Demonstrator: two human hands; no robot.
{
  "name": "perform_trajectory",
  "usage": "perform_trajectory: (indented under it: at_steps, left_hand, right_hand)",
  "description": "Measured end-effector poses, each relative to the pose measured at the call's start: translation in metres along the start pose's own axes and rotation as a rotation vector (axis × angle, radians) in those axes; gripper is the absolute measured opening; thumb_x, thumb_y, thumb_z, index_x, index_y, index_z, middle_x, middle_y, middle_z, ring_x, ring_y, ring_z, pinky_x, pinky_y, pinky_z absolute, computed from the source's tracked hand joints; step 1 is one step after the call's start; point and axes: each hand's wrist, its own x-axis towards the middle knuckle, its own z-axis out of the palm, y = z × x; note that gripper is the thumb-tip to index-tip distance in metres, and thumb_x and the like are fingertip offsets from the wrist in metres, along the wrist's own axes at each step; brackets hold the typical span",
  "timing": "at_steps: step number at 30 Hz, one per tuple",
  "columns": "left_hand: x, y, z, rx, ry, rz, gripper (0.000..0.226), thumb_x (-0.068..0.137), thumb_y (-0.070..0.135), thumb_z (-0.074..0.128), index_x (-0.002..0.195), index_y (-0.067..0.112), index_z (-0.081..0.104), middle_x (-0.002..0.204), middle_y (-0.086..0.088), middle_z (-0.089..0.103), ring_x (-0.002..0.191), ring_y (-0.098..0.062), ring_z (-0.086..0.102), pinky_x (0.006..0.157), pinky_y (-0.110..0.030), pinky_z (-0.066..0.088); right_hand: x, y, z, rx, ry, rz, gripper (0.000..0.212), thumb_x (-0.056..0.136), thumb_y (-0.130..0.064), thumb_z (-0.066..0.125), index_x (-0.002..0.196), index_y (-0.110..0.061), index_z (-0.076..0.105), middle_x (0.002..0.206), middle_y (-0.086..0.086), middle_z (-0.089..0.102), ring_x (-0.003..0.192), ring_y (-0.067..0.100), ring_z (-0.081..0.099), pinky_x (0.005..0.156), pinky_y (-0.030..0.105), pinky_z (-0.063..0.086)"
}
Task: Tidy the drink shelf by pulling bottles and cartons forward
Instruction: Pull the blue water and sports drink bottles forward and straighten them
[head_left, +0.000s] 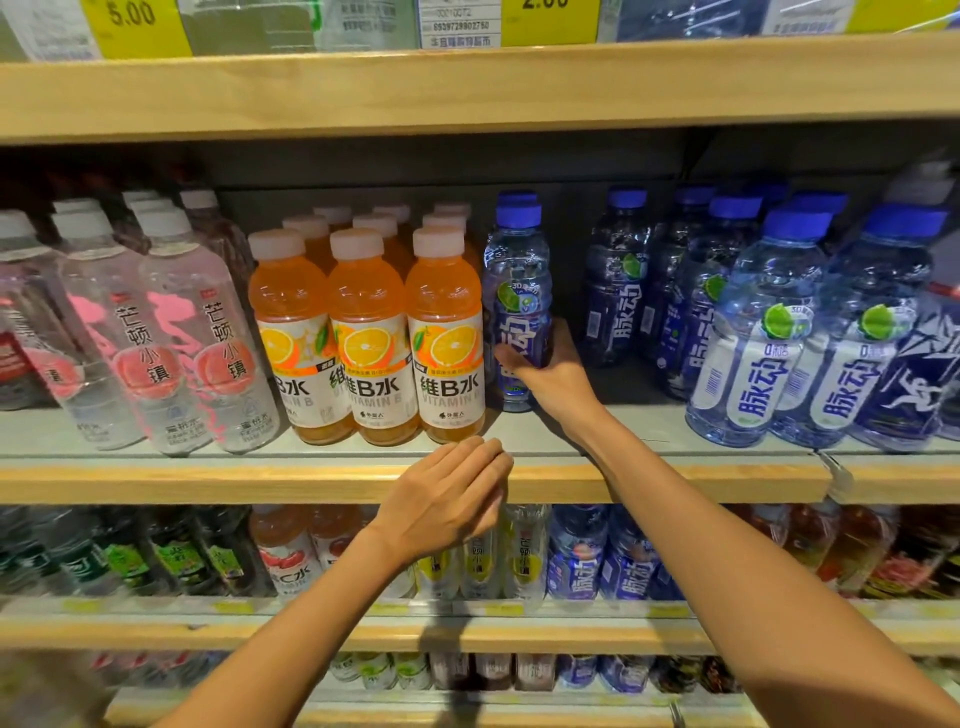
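My right hand (553, 371) has its grip clamped around the lower body of a blue-capped bottle (517, 291), which stands upright on the shelf (675, 478) just beside the orange bottles (363, 332). My left hand (447, 499) hovers flat at the shelf edge, fingers together, holding nothing.

— What do you see up top?
— You have yellow price tags (136, 23) along the upper edge, a white barcode label (460, 26) between them.
— And far right?
— A clear plastic clip (836, 475) on the wooden edge.
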Motion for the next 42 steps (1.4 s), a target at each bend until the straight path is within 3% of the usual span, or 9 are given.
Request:
perform_trajectory:
  at_steps: [2, 5, 11, 14, 17, 25, 31, 36, 42]
  left_hand:
    - [0.004, 0.002, -0.003, -0.021, -0.008, -0.02, 0.028, 0.092, 0.021, 0.052, 0.103, 0.002, 0.07, 0.105, -0.013, 0.069, 0.093, -0.027, 0.067, 0.08, -0.034, 0.055]
    - [0.013, 0.008, -0.007, -0.074, -0.019, -0.061, 0.022, 0.09, 0.016, 0.055, 0.097, 0.001, 0.069, 0.098, -0.014, 0.068, 0.085, -0.028, 0.065, 0.074, -0.035, 0.054]
    - [0.054, 0.024, -0.003, -0.127, -0.114, -0.042, 0.033, 0.09, 0.03, 0.05, 0.101, 0.003, 0.066, 0.099, -0.013, 0.066, 0.083, -0.027, 0.062, 0.07, -0.036, 0.052]
    - [0.07, 0.027, 0.004, -0.14, -0.243, -0.026, 0.04, 0.092, 0.042, 0.043, 0.101, 0.008, 0.063, 0.097, -0.009, 0.063, 0.083, -0.026, 0.058, 0.071, -0.037, 0.048]
    - [0.072, 0.026, 0.008, -0.154, -0.3, -0.022, 0.042, 0.095, 0.046, 0.039, 0.101, 0.01, 0.06, 0.097, -0.007, 0.06, 0.084, -0.024, 0.054, 0.072, -0.037, 0.046]
    - [0.07, 0.023, 0.007, -0.2, -0.335, -0.058, 0.042, 0.095, 0.047, 0.04, 0.103, 0.011, 0.059, 0.101, -0.007, 0.059, 0.086, -0.022, 0.053, 0.07, -0.036, 0.046]
    - [0.071, 0.024, 0.006, -0.201, -0.346, -0.062, 0.042, 0.095, 0.047, 0.041, 0.102, 0.01, 0.06, 0.1, -0.007, 0.06, 0.085, -0.022, 0.054, 0.068, -0.035, 0.047]
    - [0.07, 0.025, 0.008, -0.196, -0.342, -0.084, 0.042, 0.092, 0.048, 0.043, 0.102, 0.011, 0.061, 0.1, -0.005, 0.061, 0.085, -0.021, 0.055, 0.068, -0.034, 0.049]
    - [0.069, 0.025, 0.009, -0.203, -0.351, -0.094, 0.043, 0.093, 0.049, 0.041, 0.104, 0.011, 0.06, 0.101, -0.005, 0.06, 0.086, -0.02, 0.054, 0.068, -0.033, 0.048]
  right_hand:
    - [0.0, -0.001, 0.001, -0.028, 0.003, 0.011, 0.066, 0.077, -0.032, 0.077, 0.13, -0.014, 0.042, 0.125, 0.008, 0.058, 0.111, 0.021, 0.058, 0.093, 0.037, 0.052]
    - [-0.007, -0.002, -0.01, -0.069, 0.026, 0.019, 0.054, 0.076, -0.041, 0.075, 0.119, -0.02, 0.05, 0.105, -0.007, 0.063, 0.095, 0.008, 0.063, 0.07, 0.011, 0.049]
    - [-0.014, 0.002, -0.062, -0.136, 0.323, -0.028, 0.038, 0.088, -0.029, 0.066, 0.119, -0.017, 0.048, 0.111, 0.003, 0.058, 0.106, 0.02, 0.056, 0.09, 0.034, 0.046]
    - [-0.007, 0.009, -0.073, -0.29, 0.31, 0.051, 0.057, 0.089, -0.031, 0.064, 0.137, -0.014, 0.038, 0.129, 0.012, 0.053, 0.114, 0.025, 0.051, 0.091, 0.03, 0.038]
    - [0.002, 0.017, -0.071, -0.353, 0.267, 0.115, 0.079, 0.089, -0.034, 0.064, 0.149, -0.016, 0.018, 0.148, 0.014, 0.036, 0.132, 0.03, 0.039, 0.103, 0.035, 0.033]
    - [0.028, 0.029, -0.06, -0.491, 0.293, 0.186, 0.095, 0.084, -0.034, 0.071, 0.15, -0.003, 0.011, 0.155, 0.019, 0.018, 0.144, 0.031, 0.017, 0.114, 0.037, 0.018]
    - [0.041, 0.026, -0.053, -0.488, 0.329, 0.149, 0.092, 0.081, -0.028, 0.074, 0.147, 0.001, 0.017, 0.153, 0.022, 0.02, 0.142, 0.035, 0.019, 0.114, 0.039, 0.019]
    - [0.053, 0.03, -0.055, -0.303, 0.333, 0.071, 0.084, 0.076, -0.014, 0.079, 0.138, 0.008, 0.026, 0.14, 0.023, 0.042, 0.13, 0.033, 0.041, 0.103, 0.032, 0.032]
    - [0.063, 0.033, -0.055, -0.197, 0.345, 0.066, 0.08, 0.07, -0.01, 0.083, 0.133, 0.002, 0.034, 0.133, 0.02, 0.053, 0.123, 0.03, 0.051, 0.098, 0.029, 0.038]
